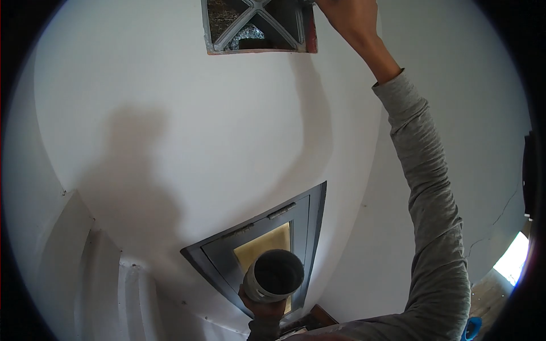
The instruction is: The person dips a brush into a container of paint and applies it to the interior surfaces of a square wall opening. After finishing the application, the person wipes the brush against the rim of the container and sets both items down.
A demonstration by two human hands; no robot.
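My left hand [264, 308] is closed around the lower side of a round grey paint pot [257, 288], low in the view. The pot's mouth faces me and its inside looks dark. My right hand [351, 18] is raised at the top, beside the right edge of a wall opening with an X-shaped grille [259, 7]. Its fingers are partly cut off by the frame. A small dark bit shows at the fingertips, too little to name. The opening's right side and lower edge [261, 53] look reddish.
Below the opening, a grey-framed door [310, 227] with a yellowish panel stands in the white wall [227, 125]. Stepped white ledges [102, 273] are at lower left. The right wall has a crack, and a blue object [471, 328] lies low at right. Shadows fall across the wall.
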